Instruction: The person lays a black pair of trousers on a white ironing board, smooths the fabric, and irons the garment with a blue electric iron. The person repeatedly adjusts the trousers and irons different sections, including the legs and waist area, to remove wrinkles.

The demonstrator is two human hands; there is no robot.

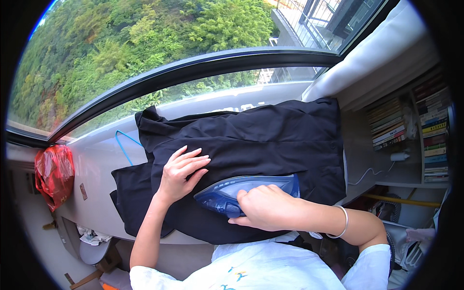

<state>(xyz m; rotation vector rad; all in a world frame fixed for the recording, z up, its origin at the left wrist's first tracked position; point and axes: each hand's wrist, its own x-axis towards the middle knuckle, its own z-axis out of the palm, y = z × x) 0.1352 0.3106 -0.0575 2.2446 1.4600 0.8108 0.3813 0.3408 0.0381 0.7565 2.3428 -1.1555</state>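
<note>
A black garment of smooth cloth lies spread over the light tabletop, with some wrinkles and a button near its right edge. My right hand grips the handle of a blue clothes iron. The iron rests on the lower part of the garment, its tip pointing left. My left hand touches the cloth just left of the iron's tip, palm down, fingers spread and holding nothing. The iron's soleplate and most of its handle are hidden.
A blue clothes hanger sticks out from the garment's left end. At the far left is a red plastic bag. A window frame runs behind the table. Bookshelves and a white cord are on the right.
</note>
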